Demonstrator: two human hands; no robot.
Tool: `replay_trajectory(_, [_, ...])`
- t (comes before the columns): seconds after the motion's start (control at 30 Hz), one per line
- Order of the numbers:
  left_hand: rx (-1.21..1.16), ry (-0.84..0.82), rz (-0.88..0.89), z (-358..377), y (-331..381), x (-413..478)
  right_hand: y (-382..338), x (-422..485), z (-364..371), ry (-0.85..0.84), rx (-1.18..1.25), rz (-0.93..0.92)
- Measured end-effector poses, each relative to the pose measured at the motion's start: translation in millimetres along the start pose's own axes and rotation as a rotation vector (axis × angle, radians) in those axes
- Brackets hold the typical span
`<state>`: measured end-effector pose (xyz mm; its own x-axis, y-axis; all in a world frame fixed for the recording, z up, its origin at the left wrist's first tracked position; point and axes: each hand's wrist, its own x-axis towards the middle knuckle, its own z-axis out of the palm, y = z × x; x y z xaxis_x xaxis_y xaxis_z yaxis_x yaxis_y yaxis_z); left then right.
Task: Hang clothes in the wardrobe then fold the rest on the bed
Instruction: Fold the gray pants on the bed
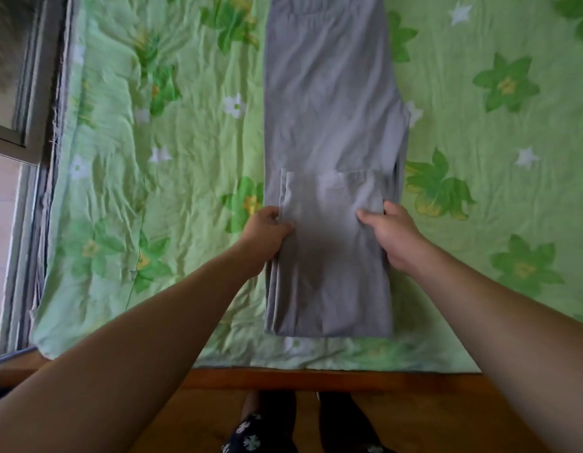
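**FOLDING STAGE: GREY GARMENT PARTLY FOLDED**

The grey garment lies lengthwise on the green flowered bedsheet. It runs from close to the near edge of the bed to past the far limit of view. Its near end is doubled over itself, and the turned-over edge lies just beyond the hands.

The left hand grips the left side of the doubled section, fingers curled round the layers. The right hand grips the right side, thumb on top.

Judged status: one fold is made, and at least one more toward the far end is left. No wardrobe or other clothing is in view, so hanging progress cannot be assessed.
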<state>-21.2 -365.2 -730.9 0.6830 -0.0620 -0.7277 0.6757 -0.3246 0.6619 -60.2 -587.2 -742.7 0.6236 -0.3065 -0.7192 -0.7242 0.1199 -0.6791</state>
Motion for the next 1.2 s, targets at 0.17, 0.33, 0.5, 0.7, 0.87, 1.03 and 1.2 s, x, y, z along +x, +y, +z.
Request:
replay_trajectory(0.17, [0.019, -0.131, 0.135, -30, 51, 7, -47, -16, -1, 0.004, -0.003, -0.223])
replay_trajectory(0.33, [-0.095, -0.104, 0.234, -59, 142, 61, -146, 46, 2, -0.031, 0.097, -0.312])
replay_trajectory(0.5, [0.097, -0.284, -0.107, -58, 130, 92, -118, 67, 1, -0.232, -0.313, 0.224])
replay_trajectory(0.7, [-0.018, -0.347, -0.274, -62, 30, 38, -53, 30, -33, -0.277, -0.187, 0.251])
replay_trajectory(0.87, [-0.142, -0.298, -0.234, -42, -22, -11, -28, 5, -36, -0.253, -0.480, 0.104])
replay_trajectory(1.03, [-0.017, -0.151, -0.079, -30, -29, -22, -13, -12, -31, -0.208, -0.022, -0.003])
replay_trajectory(1.2, [0.006, -0.107, -0.026, -23, -35, -28, 13, -37, -36, -0.346, 0.192, 0.108])
